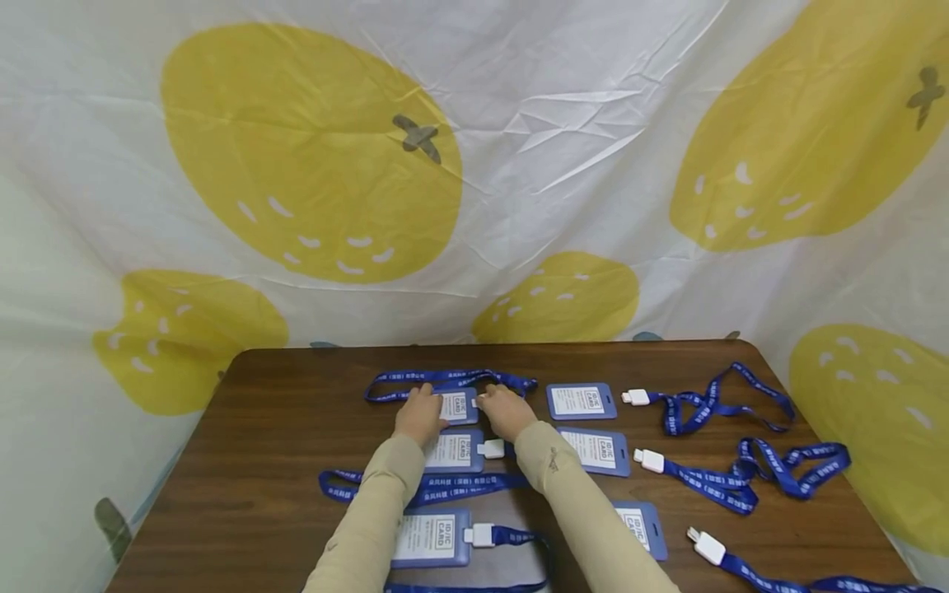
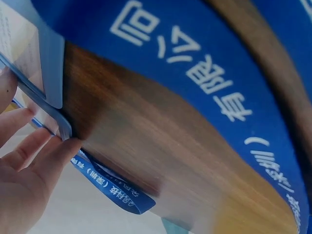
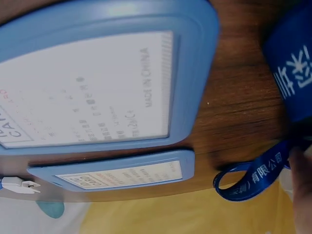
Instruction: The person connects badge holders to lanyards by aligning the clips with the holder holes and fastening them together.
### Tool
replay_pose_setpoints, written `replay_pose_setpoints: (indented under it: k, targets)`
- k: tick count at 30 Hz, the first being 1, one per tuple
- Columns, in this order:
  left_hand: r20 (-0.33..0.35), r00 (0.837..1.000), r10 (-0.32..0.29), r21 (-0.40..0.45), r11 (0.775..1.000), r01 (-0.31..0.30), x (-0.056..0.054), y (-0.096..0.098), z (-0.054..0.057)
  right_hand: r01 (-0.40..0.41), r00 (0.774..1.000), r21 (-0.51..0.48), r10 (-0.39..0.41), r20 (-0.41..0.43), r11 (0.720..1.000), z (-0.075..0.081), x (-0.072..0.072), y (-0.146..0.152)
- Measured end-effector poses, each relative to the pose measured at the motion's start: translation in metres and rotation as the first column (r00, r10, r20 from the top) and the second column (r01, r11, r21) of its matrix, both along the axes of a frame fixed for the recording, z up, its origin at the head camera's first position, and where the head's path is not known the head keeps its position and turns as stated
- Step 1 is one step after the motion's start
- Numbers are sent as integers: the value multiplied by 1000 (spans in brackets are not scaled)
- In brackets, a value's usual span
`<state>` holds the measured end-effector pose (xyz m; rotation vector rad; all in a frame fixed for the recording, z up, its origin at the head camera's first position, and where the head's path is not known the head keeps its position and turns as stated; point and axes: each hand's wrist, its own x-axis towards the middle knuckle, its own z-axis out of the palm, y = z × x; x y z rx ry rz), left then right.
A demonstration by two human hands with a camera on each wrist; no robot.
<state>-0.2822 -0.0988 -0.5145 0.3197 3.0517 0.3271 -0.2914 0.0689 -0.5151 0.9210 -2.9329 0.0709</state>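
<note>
Sleeves (image 1: 371,511) partly cover nearer badges (image 1: 455,451), lanyards (image 1: 467,490); left fingers (image 2: 51,158) pinch far badge (image 1: 455,408); right fingers (image 1: 498,397) at clip (image 1: 476,403), grip unclear.

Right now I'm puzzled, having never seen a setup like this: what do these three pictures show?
There is no machine, just a person's two bare hands. The wide picture comes from a camera on the head, looking forward and down; the other two come from a camera on each wrist. On the brown table lie six blue badge holders and several blue lanyards. On the right, the lanyards' ends lie apart from the holders. The left hand has its grip on the farthest holder in the left column; the right hand appears to pinch a white clip at its end.
</note>
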Motion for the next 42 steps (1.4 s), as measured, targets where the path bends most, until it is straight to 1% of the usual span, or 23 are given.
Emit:
replay_pose_setpoints:
  k: [4, 8, 12, 15, 19, 22, 26, 29, 33, 35, 37, 40, 42]
  targets:
    - [-3, 1000, 1, 4, 1000, -1, 0, 1, -1, 29, 999, 60, -31, 22, 998, -3, 3, 6]
    - [-6, 1000, 14, 1, 1000, -14, 0, 1, -1, 48, 995, 119, -58, 78, 992, -6, 6, 11]
    - [3, 1000, 11, 21, 1000, -11, -2, -1, -2, 40, 988, 106, -55, 142, 994, -6, 8, 14]
    - [-19, 1000, -2, 50, 999, 3, -3, -5, -4, 30, 985, 50, -38, 166, 998, -6, 8, 16]
    - [-66, 998, -10, 90, 996, 16, -5, -9, -4, -5, 994, -69, 12, 109, 998, -4, 7, 18]
    - [-76, 997, -5, 134, 991, 16, -4, -10, -4, -35, 998, -156, 42, 43, 987, 1, 7, 21]
    - [-110, 994, -23, 156, 987, 40, -1, -7, 0, -33, 998, -236, 43, 39, 971, 10, 13, 25]
    - [-155, 988, -21, 194, 980, 52, 1, -4, 5, -15, 997, -276, 35, 64, 961, 14, 18, 27]
    - [-202, 979, -14, 286, 955, 73, 8, -1, 16, 20, 997, -325, 6, 79, 946, 17, 25, 28]
    - [-209, 978, -16, 312, 947, 82, 12, 1, 22, 41, 997, -350, -17, 72, 936, 20, 29, 30]
    - [-208, 978, -13, 321, 944, 80, 17, 2, 27, 58, 997, -377, -38, 62, 924, 24, 34, 32]
    - [-206, 978, 3, 330, 942, 67, 25, 2, 32, 93, 996, -411, -77, 55, 907, 30, 43, 37]
    - [-211, 977, 13, 347, 936, 62, 31, 1, 34, 115, 993, -427, -102, 52, 897, 34, 49, 40]
